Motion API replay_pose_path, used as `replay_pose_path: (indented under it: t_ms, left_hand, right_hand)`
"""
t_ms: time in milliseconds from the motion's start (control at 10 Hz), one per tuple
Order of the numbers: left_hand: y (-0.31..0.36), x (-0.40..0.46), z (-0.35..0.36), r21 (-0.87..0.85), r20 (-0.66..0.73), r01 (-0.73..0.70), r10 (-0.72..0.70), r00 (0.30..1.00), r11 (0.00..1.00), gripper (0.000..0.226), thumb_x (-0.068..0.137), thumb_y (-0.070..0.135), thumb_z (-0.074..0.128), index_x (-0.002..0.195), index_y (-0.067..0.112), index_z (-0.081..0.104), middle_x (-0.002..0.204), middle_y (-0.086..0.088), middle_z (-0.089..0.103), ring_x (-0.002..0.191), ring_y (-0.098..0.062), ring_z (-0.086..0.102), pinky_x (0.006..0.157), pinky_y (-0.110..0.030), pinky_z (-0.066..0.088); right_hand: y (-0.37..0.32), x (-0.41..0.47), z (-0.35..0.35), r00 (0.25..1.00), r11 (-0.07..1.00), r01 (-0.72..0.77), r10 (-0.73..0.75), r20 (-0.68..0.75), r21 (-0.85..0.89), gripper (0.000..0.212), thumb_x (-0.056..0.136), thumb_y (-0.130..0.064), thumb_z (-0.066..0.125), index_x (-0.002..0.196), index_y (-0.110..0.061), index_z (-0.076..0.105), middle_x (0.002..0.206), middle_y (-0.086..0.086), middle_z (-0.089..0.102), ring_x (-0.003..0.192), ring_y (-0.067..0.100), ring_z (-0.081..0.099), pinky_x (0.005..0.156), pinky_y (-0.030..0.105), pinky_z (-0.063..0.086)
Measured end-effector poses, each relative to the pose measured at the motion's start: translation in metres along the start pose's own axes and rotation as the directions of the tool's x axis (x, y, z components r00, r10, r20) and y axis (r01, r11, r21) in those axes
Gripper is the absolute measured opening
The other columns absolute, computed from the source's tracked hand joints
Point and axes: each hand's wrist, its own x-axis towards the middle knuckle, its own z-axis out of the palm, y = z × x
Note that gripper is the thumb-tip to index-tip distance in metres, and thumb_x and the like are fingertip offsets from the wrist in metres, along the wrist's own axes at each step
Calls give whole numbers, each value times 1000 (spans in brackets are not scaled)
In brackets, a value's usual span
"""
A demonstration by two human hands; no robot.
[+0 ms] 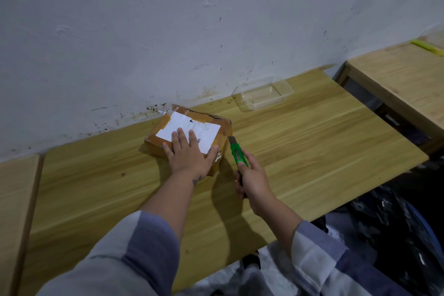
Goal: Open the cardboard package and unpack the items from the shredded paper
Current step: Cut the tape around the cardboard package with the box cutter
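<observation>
Pressed flat, fingers spread, left hand [189, 151] atop cardboard package [216, 125]; gripped green utility knife [236, 151] in right hand [253, 179], blade at package's side just ahead. Best sliced shallow, away from fingers.

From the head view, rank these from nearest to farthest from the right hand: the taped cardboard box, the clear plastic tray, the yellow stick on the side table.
1. Taped cardboard box, just left of the right hand.
2. Clear plastic tray, by the wall.
3. Yellow stick, far right.

place: plain home room | evidence: stained white wall [168, 31] (scuffed), wooden tables [312, 151], clear plastic tub [263, 96]
</observation>
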Motion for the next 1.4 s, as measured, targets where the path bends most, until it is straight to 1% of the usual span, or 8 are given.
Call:
replay_pose_path:
  t_ms: [200,400,600,800,900,1000,1200,1400]
  left_hand:
    - [0,0,1,4,-13,-4,4,1000,1000,89,87,75,13,153,17,-5,160,-11,-15,146,-28,-19,114,-52,-13]
    - [0,1,2,-2,-23,-2,2,1000,1000,90,87,75,13,153,17,-4,160,-11,-15,146,-28,-19,114,-52,-14]
    - [0,1,1,3,-26,-4,4,1000,1000,90,86,75,13,153,18,-4,160,-11,-14,146,-28,-18,114,-52,-13]
    - [0,0,2,4,-26,-4,4,1000,1000,90,86,75,13,153,18,-4,160,-11,-15,146,-28,-18,115,-52,-13]
    - [-1,0,2,9,-29,-6,6,1000,1000,89,87,75,13,153,18,-4,160,-11,-14,146,-28,-18,114,-52,-14]
    - [0,0,1,13,-28,-6,6,1000,1000,89,87,74,13,153,18,-4,160,-12,-14,146,-28,-18,114,-52,-14]
    - [0,1,1,17,-22,-3,4,1000,1000,89,87,74,13,153,17,-4,160,-12,-15,146,-29,-18,113,-53,-14]
    - [1,2,1,11,-12,10,-9,1000,1000,90,87,74,14,153,16,-5,160,-13,-15,146,-30,-19,114,-54,-14]
  right_hand:
    - [0,-1,-1,1000,999,22,-22,12,-29,45,100,-16,38,137,-41,40,63,3,41,34,8,31,34,19,27]
    - [0,-3,2,997,984,71,-70,13,-161,44,100,-19,37,137,-43,38,74,-2,49,40,10,36,36,21,31]
    - [0,-2,-1,994,981,91,-99,-40,-171,43,100,-20,38,136,-43,40,75,-3,51,42,11,38,36,21,32]
    - [5,0,-1,996,979,90,-93,-9,-184,43,100,-20,38,135,-44,40,74,-4,50,39,11,38,36,21,32]
    - [6,2,-1,994,978,101,-107,-19,-185,43,99,-20,39,132,-49,41,80,-4,52,41,10,39,37,21,33]
    - [9,5,1,992,970,115,-125,-33,-212,44,98,-22,40,133,-48,41,98,-2,47,53,5,43,45,22,34]
    - [5,3,-1,996,978,90,-92,-5,-190,44,99,-20,38,134,-47,40,84,-4,49,38,9,39,34,19,32]
    - [0,3,1,999,989,49,-47,17,-136,46,100,-18,37,136,-45,38,69,1,48,40,11,34,35,20,30]
